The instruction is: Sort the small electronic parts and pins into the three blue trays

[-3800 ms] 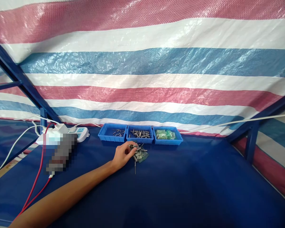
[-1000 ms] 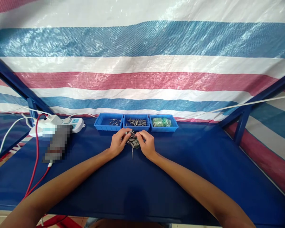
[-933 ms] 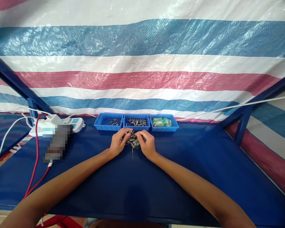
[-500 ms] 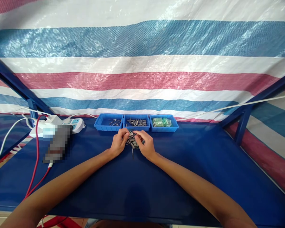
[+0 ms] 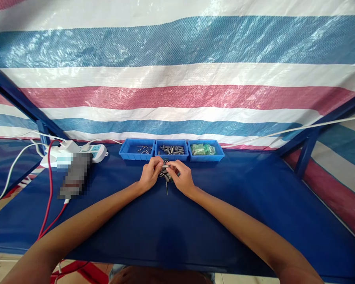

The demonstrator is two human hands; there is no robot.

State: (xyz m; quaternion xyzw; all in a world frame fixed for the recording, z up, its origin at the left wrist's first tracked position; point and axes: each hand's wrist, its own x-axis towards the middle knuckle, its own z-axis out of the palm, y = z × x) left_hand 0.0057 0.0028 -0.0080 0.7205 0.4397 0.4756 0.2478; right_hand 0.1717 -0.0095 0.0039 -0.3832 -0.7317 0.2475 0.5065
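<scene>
The left hand [image 5: 150, 173] and right hand [image 5: 182, 177] hide the sides of the pile [image 5: 167, 175]; the pale piece [image 5: 165, 166] between them is too small to identify — which fingers grip it is unclear. Pixelation blurs the dark object [image 5: 77, 173]. Both arms [image 5: 100, 217] run off the lower edge — the tarp [image 5: 177, 43] off the top

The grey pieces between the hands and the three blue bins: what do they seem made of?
Grey pieces: possibly metal, dull with pale glints, though too small to be sure. Blue bins: probably moulded plastic, slightly glossy, with even colour and thin walls.
</scene>
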